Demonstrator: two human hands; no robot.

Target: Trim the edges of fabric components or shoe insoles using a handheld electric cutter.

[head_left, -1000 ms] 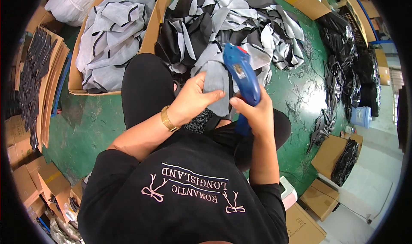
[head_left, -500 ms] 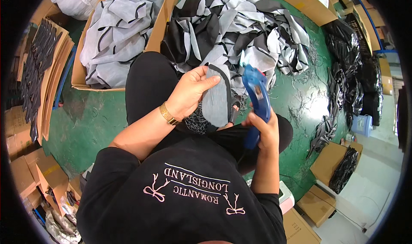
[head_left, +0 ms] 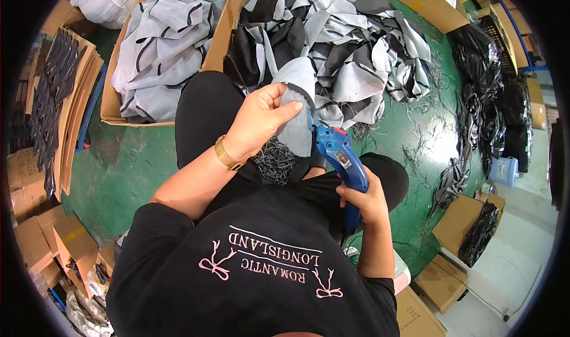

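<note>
Fabric piece [head_left: 297, 108]: grey with a dark edge, held up over the lap, in front of the pile on the floor.
Left hand [head_left: 258, 120]: pinched the piece at its left edge, thumb on top, fingers curled behind; gold watch [head_left: 227, 154] on the wrist.
Tool [head_left: 338, 159]: blue, hand-held, with a red tip; nose pointed up at the lower right edge of the piece, touching or just beside it, cannot tell which.
Right hand [head_left: 363, 197]: clenched round the tool's handle, low on the grip.
Lap: small heap of dark thread scraps [head_left: 274, 161] lay under the piece, on black trousers.
Pile [head_left: 344, 52]: grey, black and white pieces spread on the green floor [head_left: 130, 159] beyond the knees.
Box [head_left: 222, 31]: cardboard, left of the pile, filled with grey pieces.
Far right: black bundles [head_left: 493, 117] along the floor, well apart from the hands.
</note>
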